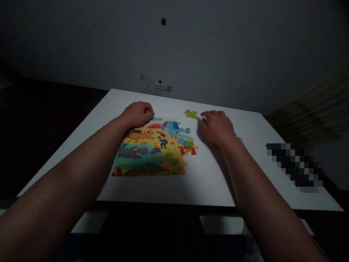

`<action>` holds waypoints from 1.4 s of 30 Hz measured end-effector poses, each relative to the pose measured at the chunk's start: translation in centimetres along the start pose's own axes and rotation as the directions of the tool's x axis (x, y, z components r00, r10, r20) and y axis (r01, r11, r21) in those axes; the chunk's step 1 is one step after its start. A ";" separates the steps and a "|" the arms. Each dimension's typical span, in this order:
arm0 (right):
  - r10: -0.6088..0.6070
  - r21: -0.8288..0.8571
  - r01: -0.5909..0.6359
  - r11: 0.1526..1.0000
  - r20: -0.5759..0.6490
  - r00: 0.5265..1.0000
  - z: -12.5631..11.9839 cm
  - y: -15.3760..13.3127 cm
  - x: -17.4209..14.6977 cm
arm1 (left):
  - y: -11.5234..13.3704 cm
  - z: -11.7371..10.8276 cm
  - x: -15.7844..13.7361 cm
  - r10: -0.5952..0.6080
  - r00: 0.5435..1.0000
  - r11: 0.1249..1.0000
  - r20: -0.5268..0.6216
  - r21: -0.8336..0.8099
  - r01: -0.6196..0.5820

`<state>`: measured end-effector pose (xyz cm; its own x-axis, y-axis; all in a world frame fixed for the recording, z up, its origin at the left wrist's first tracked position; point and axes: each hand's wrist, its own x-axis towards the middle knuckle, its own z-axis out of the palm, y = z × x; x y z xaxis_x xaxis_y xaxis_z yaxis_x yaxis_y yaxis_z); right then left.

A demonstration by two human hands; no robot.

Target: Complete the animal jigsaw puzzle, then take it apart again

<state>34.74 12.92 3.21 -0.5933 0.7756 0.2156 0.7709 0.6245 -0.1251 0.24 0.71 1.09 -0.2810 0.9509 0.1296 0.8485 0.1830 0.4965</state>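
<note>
On desk (212,182), puzzle (155,149): our left hand (137,113) presses its 11 o'clock corner, fingers curled. Right hand (216,126), open, nears green piece (191,114) at 1 o'clock. Risk: dim light, a nudge splits seams.

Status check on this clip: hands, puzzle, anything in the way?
Left hand curled at the far-left edge of the part-built animal puzzle. Right hand palm down on the white table, fingertips near a loose green piece. Nothing between them.
</note>
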 end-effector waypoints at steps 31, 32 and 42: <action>-0.097 0.818 -0.013 0.574 0.083 0.992 3.4 -2.7 -0.1 | -0.3 0.2 0.2 -0.003 1.000 0.998 -0.014 -0.058 0.002; -0.100 0.816 -0.015 0.577 0.088 0.991 3.4 -2.6 -0.1 | -0.3 0.3 0.2 -0.004 1.000 0.998 -0.012 -0.069 0.003; -0.092 0.771 -0.007 0.636 0.085 0.992 3.3 -2.3 0.4 | -3.6 -1.1 1.6 -0.368 0.916 0.692 -0.159 -0.705 0.156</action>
<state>31.94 12.08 0.34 -0.6794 0.7198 0.1428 0.3160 0.4626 -0.8283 -3.76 1.29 0.42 -0.6413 0.7639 0.0723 0.2270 0.0989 0.9689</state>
